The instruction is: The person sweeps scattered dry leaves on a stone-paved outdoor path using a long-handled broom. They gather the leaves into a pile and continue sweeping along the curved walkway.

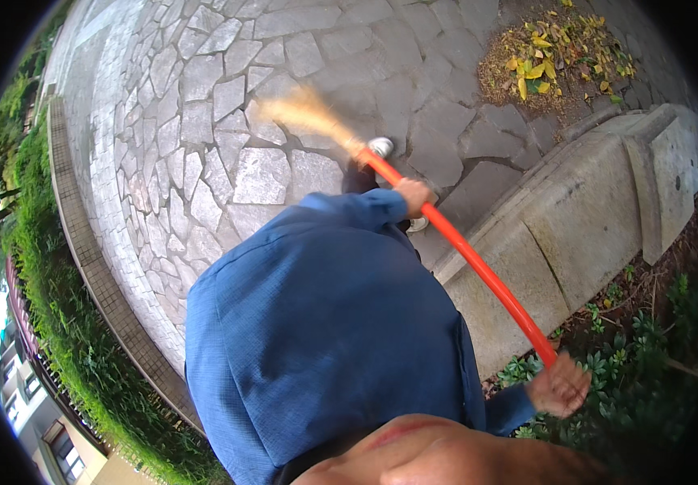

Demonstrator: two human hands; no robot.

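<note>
My left hand (417,197) is closed around the red handle (476,257) of a broom, fairly near its head. The straw-coloured broom head (312,121) is blurred and hangs over the paving at upper centre. My right hand (560,385) grips the far end of the handle at lower right, above green plants. A heap of yellow leaves (537,63) and small brown litter lies on the paving at upper right, apart from the broom. My shoe (380,147) shows beside the base of the broom head.
Irregular stone paving (264,176) spreads in front of me and to the left. A low stone wall (573,212) runs along my right, with low plants (622,357) behind it. Farther left are a curved tiled kerb (91,260), a hedge (82,339) and a building (52,418).
</note>
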